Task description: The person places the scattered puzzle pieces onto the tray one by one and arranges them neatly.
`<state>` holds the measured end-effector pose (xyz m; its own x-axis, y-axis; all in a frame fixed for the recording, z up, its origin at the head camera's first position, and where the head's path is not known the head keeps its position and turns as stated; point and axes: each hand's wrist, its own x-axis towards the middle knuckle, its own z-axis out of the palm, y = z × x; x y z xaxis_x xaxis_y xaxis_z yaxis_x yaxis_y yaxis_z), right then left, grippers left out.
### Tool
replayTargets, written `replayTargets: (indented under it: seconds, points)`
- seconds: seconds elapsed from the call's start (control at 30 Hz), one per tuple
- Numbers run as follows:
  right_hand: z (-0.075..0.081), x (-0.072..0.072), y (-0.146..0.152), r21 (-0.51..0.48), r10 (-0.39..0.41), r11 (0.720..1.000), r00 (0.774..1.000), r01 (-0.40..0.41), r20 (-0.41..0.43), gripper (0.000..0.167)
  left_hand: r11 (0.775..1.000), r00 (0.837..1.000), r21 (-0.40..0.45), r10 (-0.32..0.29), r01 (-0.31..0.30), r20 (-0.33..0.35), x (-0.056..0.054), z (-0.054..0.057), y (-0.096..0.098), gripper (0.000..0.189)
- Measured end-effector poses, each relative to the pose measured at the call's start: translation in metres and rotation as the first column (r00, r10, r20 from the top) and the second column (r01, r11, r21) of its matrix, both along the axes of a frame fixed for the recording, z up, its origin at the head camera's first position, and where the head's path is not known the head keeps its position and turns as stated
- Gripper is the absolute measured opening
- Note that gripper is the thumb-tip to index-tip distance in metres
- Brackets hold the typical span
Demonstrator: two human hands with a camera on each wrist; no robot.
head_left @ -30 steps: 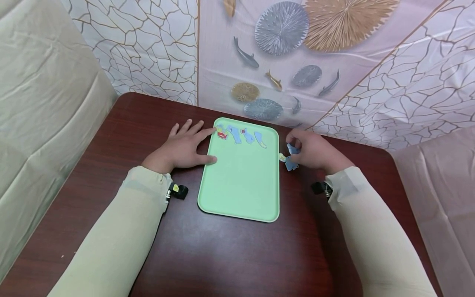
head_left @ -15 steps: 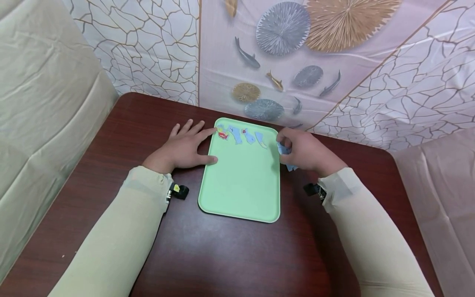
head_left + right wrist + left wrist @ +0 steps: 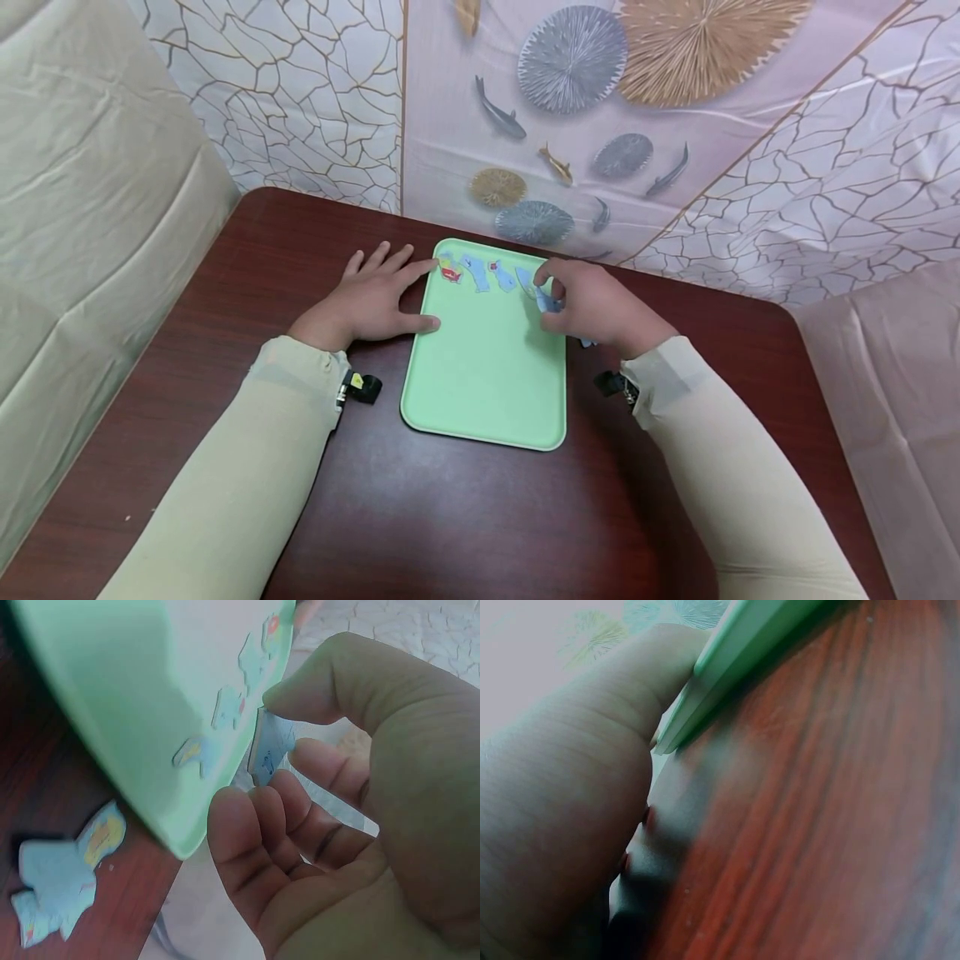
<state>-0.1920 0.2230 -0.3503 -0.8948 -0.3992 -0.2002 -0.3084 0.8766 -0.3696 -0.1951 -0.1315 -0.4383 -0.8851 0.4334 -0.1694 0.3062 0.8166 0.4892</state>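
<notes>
Right hand [image 3: 592, 304] is pinching piece [image 3: 270, 746] above tray [image 3: 483, 375], two o'clock; outspread left hand [image 3: 371, 298] is touching tray, ten o'clock.

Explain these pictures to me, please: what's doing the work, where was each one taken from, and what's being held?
No robot arm shows here, just a person's bare left hand and right hand. The wide picture looks down from the person's head; the close ones come from the left and right wrists. On the dark table lies a green tray, with four flat cut-out pieces along its far edge. Left fingers touch the tray's left side; the right hand pinches a bluish piece over its right side. Loose pieces lie beside the tray.
</notes>
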Motion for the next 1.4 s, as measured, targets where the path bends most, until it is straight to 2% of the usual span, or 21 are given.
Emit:
replayTargets:
  seconds: [0.47, 0.7, 0.97, 1.4]
  points:
    - [-0.009, -0.001, -0.033, -0.046, 0.079, 0.996, 0.997, -0.080, -0.026, 0.045, 1.000, 1.000, 0.001, -0.006, 0.006, 0.004, 0.002, 0.000, 0.000, 0.101]
    - [-0.019, -0.003, -0.047, -0.063, 0.149, 0.986, 0.985, -0.155, -0.086, 0.042, 1.000, 1.000, 0.000, -0.008, 0.008, 0.001, 0.000, -0.001, 0.001, 0.099]
    - [-0.024, -0.005, -0.071, -0.068, 0.148, 0.986, 0.988, -0.150, -0.034, 0.043, 1.000, 1.000, -0.004, -0.003, 0.003, 0.001, 0.000, 0.001, 0.000, 0.100]
    - [-0.039, -0.010, -0.098, -0.079, 0.166, 0.983, 0.986, -0.166, -0.008, 0.043, 1.000, 1.000, -0.011, -0.014, 0.014, -0.004, -0.001, 0.002, -0.002, 0.100]
